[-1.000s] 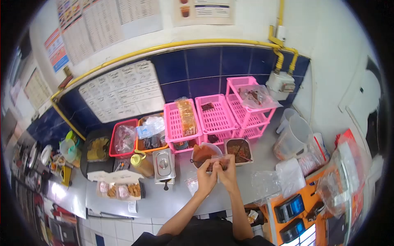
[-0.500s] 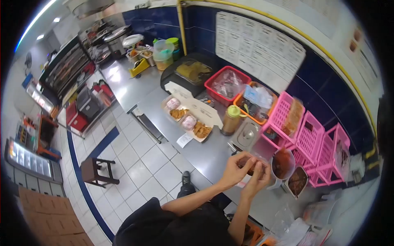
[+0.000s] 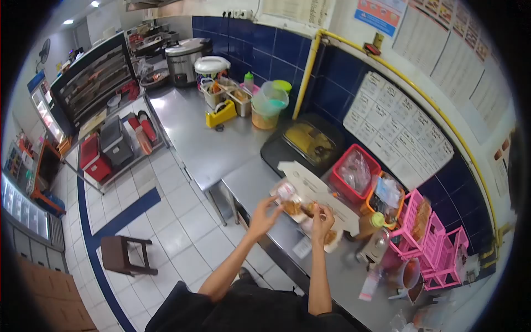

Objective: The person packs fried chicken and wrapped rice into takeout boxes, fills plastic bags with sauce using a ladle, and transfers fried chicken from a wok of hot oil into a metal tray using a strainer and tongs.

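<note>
Two open paper meal boxes with raised lids point(image 3: 337, 202) stand side by side on the steel counter. A wrapped white-and-pink portion point(image 3: 286, 191) and golden fried pieces point(image 3: 291, 207) lie in the left box. At that box's near side is my left hand point(image 3: 265, 218), fingers apart, holding nothing that I can see. My right hand point(image 3: 322, 221) is pinched on a small dark thing point(image 3: 307, 210) above the boxes; its kind is too blurred to tell. Beneath the right hand, the second box is partly hidden, with some fried food point(image 3: 331, 237) showing. A white slip point(image 3: 302, 247) lies in front.
Behind the boxes stand a black container point(image 3: 271, 152), a red basket point(image 3: 343, 185) and an orange basket point(image 3: 367, 207). To the right are a sauce bottle point(image 3: 369, 224), pink baskets point(image 3: 437, 243) and a sauce jug point(image 3: 399, 276). A brown stool point(image 3: 119, 255) stands on the floor.
Both hands, previously together by the sauce jug, have moved left to the meal boxes and separated. My left hand has opened. The view has swung, showing more of the left counter.
</note>
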Available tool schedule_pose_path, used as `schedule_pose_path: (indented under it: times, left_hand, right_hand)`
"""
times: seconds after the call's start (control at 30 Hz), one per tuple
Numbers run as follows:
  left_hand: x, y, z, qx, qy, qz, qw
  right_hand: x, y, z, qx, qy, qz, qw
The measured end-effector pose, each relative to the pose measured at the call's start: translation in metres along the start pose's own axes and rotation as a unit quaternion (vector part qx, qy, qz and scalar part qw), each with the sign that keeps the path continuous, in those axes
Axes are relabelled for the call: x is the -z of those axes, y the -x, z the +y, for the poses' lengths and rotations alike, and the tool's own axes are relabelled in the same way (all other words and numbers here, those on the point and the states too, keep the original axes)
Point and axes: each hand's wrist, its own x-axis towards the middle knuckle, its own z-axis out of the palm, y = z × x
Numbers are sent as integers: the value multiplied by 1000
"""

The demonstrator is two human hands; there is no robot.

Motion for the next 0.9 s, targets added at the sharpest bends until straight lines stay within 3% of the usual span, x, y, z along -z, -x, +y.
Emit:
schedule_pose_path:
  times: [0.03, 0.1, 0.17, 0.2, 0.23, 0.27, 0.3, 0.33, 0.43, 0.47, 0.5, 0.53, 0.57, 0.6, 0.63, 0.67, 0.7, 0.73, 0.77, 0.8, 0.83, 0.9]
  left_hand:
    - [39, -6, -25, 29, -54, 16, 998]
    - [115, -12, -86, 96, -16, 60, 993]
    - [194, 1, -124, 136, -71, 104, 983]
    - [231, 15, -142, 174, -121, 136, 968]
    - [263, 34, -165, 204, -129, 186, 952]
    - [295, 54, -192, 241, -158, 199, 937]
    - [329, 77, -218, 278, -186, 217, 917]
    - [362, 101, -241, 321, -205, 227, 896]
    - [438, 188, -308, 462, -270, 250, 807]
    - [465, 216, -326, 560, -247, 169, 773]
    - [473, 262, -374, 585, -298, 179, 733]
    - [488, 286, -371, 583, -343, 148, 721]
    - [500, 302, -372, 694, -233, 107, 673]
    - [508, 316, -377, 722, -187, 95, 660]
    - [517, 297, -373, 713, -190, 110, 666]
    - [529, 294, -358, 728, -118, 187, 648]
    - [531, 301, -352, 738, -41, 259, 621]
    - [523, 326, -385, 591, -123, 242, 759]
    - [537, 286, -354, 702, 47, 353, 616]
    - [547, 263, -347, 673, 83, 438, 590]
    - [552, 244, -347, 640, 122, 516, 557]
    - [577, 214, -365, 643, 160, 564, 493]
  right_hand:
    - [-22, -9, 12, 3, -4, 2, 1000]
    - [-52, -25, 70, 65, 128, 23, 989]
    - [-70, -37, 129, 208, 273, 72, 936]
    - [-72, -40, 151, 143, 154, -8, 978]
    - [-78, -29, 152, 183, 296, 67, 935]
    - [-79, -20, 157, 221, 392, 75, 890]
    - [-81, -14, 170, 184, 297, 89, 933]
    - [-110, 0, 117, 143, 402, 93, 899]
    - [-223, 20, 48, 142, 329, 59, 932]
    - [-283, 38, 43, 148, 307, 39, 939]
    - [-345, 52, 35, 136, 268, -20, 954]
    - [-403, 66, 21, 126, 231, -71, 962]
    - [-451, 67, 4, 121, 206, -123, 963]
    - [-509, 63, -12, 122, 176, -175, 961]
    - [-576, 76, -31, 110, 141, -223, 958]
    - [-643, 101, -52, 87, 106, -271, 953]
    - [-716, 126, -79, 131, 20, -318, 939]
    - [-782, 158, -139, 147, -25, -397, 905]
    - [-850, 190, -145, 170, -68, -441, 879]
    - [-910, 223, -177, 135, -92, -521, 838]
    - [-967, 253, -195, 179, -86, -595, 779]
    - [-1046, 322, -279, 261, -122, -694, 660]
